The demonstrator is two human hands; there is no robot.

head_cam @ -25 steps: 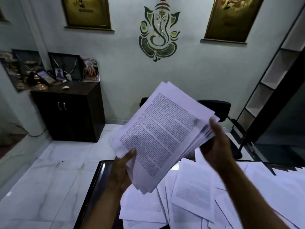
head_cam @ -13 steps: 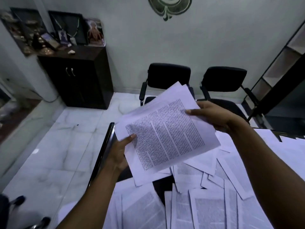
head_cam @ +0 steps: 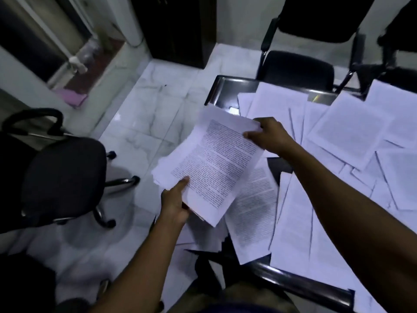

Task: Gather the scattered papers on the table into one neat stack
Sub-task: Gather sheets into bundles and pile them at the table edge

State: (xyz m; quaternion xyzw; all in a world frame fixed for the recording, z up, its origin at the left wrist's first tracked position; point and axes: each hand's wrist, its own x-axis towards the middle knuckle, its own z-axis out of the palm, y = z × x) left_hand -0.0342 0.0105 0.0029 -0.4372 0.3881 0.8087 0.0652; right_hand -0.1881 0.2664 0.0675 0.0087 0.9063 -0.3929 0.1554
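Fingers of both hands pinch the gathered bundle above the table's left end: the left hand clamps its near corner, the right hand its far corner. Loose sheets cover the table beyond. Judging by the ragged left edge, tapping the bundle square before adding more would help.

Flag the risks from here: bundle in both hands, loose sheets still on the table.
1. The bundle is fanned and held only at two corners, by the left hand and right hand, partly out past the table edge. Loose grip could drop sheets on the floor.
2. Loose sheets lie overlapped near the table's edge. The forearms passing over them could sweep some off.
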